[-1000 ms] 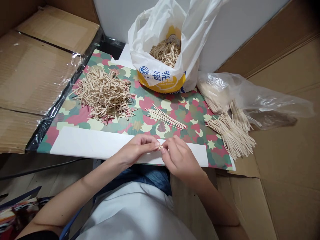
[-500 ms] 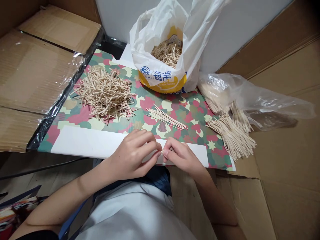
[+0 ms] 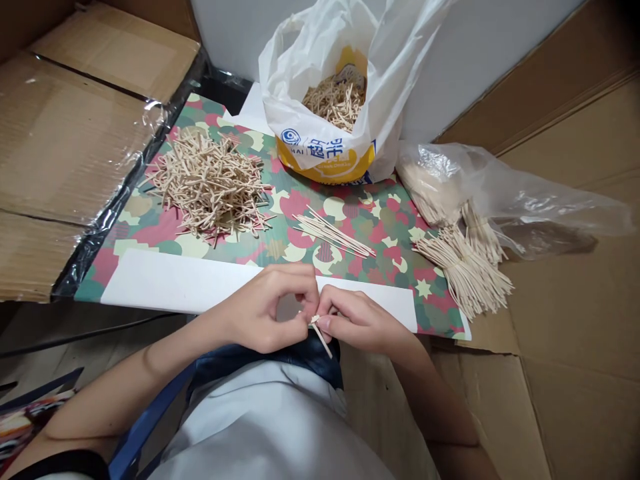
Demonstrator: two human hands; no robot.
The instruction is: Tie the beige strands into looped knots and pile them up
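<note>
In front of my waist, both hands meet at a short pale strand (image 3: 323, 341) that looks bent or knotted at its top, its loose end slanting down to the right. My left hand (image 3: 277, 303) pinches it between thumb and forefinger, the other fingers curled. Closed on the same strand from the other side is my right hand (image 3: 365, 323); the fingertips hide part of it. Just beyond the hands, several long straight pale strands (image 3: 334, 233) lie side by side on the patterned sheet (image 3: 280, 250).
A heap of short bent strands (image 3: 210, 187) sits at the left. Behind stands a white plastic bag (image 3: 320, 150) holding more. Tied bundles of strands (image 3: 467, 267) and a clear bag (image 3: 540, 193) lie at the right. Cardboard (image 3: 65, 133) flanks the left.
Both hands have come slightly lower and to the left, with my left thumb and finger forming a rounder ring. The strand's end now shows below the fingertips.
</note>
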